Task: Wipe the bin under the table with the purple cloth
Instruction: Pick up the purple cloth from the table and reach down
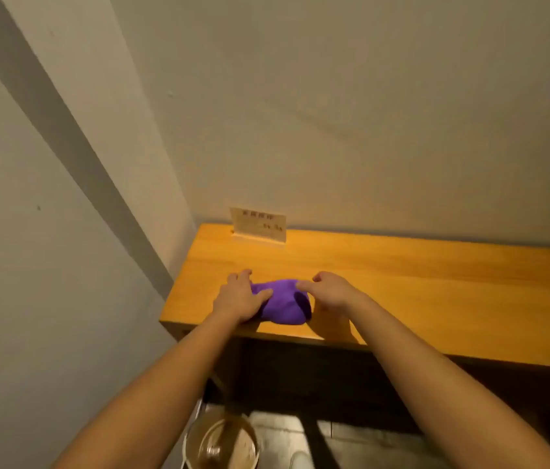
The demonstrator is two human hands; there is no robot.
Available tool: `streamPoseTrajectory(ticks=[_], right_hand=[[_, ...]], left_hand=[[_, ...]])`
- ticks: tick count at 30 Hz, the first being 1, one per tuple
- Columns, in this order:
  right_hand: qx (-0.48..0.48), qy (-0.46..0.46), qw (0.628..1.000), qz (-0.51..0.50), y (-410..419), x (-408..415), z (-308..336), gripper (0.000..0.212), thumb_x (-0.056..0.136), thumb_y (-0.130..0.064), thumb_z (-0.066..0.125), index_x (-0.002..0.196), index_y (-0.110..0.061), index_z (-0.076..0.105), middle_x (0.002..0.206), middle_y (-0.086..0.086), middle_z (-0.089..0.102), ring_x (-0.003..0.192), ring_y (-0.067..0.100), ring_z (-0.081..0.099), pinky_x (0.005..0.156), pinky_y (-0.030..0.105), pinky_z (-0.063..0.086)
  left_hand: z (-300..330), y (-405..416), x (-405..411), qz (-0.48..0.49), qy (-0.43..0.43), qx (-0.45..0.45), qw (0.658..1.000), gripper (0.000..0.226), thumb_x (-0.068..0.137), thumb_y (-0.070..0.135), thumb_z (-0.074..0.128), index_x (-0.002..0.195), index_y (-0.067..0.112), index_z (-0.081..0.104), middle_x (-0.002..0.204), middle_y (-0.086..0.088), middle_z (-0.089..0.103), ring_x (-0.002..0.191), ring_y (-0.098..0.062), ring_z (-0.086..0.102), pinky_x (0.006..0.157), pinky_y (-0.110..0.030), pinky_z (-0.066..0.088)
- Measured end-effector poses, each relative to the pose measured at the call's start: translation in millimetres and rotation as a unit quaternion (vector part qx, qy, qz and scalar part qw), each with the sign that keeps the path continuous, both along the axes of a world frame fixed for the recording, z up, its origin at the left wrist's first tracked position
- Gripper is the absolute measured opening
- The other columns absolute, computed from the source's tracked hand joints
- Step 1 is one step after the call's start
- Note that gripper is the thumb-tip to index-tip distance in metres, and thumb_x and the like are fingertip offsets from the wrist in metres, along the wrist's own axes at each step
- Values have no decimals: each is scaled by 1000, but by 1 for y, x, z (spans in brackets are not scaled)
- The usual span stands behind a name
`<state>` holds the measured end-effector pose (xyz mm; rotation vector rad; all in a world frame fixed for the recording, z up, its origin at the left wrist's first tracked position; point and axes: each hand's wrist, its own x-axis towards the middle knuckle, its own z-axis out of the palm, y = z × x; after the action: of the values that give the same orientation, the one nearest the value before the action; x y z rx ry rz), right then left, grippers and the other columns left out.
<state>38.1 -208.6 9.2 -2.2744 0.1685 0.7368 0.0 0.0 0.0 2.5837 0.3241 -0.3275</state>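
Fingers [261,294] of the left hand [240,297] and right hand [329,292] pinch opposite sides of the bunched purple cloth [283,304] on the wooden counter [436,292], set in a plain-walled corner. Below stands the round bin [221,441].

Both hands, left hand [241,297] and right hand [331,292], grip the bunched purple cloth [283,304] on the wooden table [419,292], the bin [221,441] on the floor below.
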Motion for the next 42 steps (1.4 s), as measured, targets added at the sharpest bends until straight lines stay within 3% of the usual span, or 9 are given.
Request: streamPoseTrajectory(ticks=[4,8,13,19,23,28,34,39,42], right_hand=[[58,-31,996,-68,14,3,-27,48,89,-56,67,108,-13,60,116,11,68,103,32,65,89,48,56],[74,-53,993,-76,26,-2,-38,50,86,-52,75,116,-15,62,109,2,63,101,25,60,88,37,49],[350,-34,914,-201,30,-20,-17,14,87,-27,82,89,-15,73,86,1,77,89,21,69,69,22,54],[585,64,773,-237,44,-87,22,39,82,-33,83,120,-24,74,120,5,76,106,21,75,76,46,61],[607,65,745,-267,71,-151,20,51,89,-25,77,136,-12,62,128,17,72,115,33,70,98,53,58],[510,-30,808,-294,97,-227,12,34,97,-33,70,126,-15,67,118,12,77,110,30,74,93,46,60],[315,-74,922,-212,120,-301,2,44,97,-67,51,100,-29,74,94,-5,80,86,12,77,74,29,64],[202,-118,960,-151,113,-326,-18,32,102,-51,56,128,-31,56,117,-14,65,105,10,66,78,23,55],[190,-97,977,-10,94,-336,-36,76,88,-48,73,150,-47,30,141,-23,41,114,-2,53,79,14,48]], left_hand=[[-16,0,5,106,13,-17,994,78,87,64,62,140,9,50,136,-17,58,124,-39,55,103,-46,46],[-17,-7,-8,176,21,-201,964,49,87,44,75,119,8,62,113,-9,66,100,-24,62,83,-33,51],[11,5,-50,274,14,-541,795,28,95,21,71,112,-1,70,109,-18,76,93,-25,74,73,-29,61],[39,2,-112,299,-54,-726,617,32,102,15,57,130,0,61,126,-17,69,116,-29,65,93,-40,55],[38,1,-161,250,-57,-649,716,10,99,15,62,104,12,69,94,-1,76,93,-16,69,81,-36,56],[15,37,-234,198,-42,-500,842,3,91,19,69,90,20,72,92,-3,75,97,-23,71,75,-31,57],[11,59,-288,148,59,-558,814,53,78,63,74,115,24,72,106,3,78,101,-16,74,94,-39,58],[-10,41,-311,259,3,-525,811,21,90,43,73,107,32,69,105,2,76,99,-18,73,87,-43,63],[-23,23,-319,257,-17,-473,843,10,92,44,70,98,38,66,103,4,74,97,-16,72,81,-38,64]])
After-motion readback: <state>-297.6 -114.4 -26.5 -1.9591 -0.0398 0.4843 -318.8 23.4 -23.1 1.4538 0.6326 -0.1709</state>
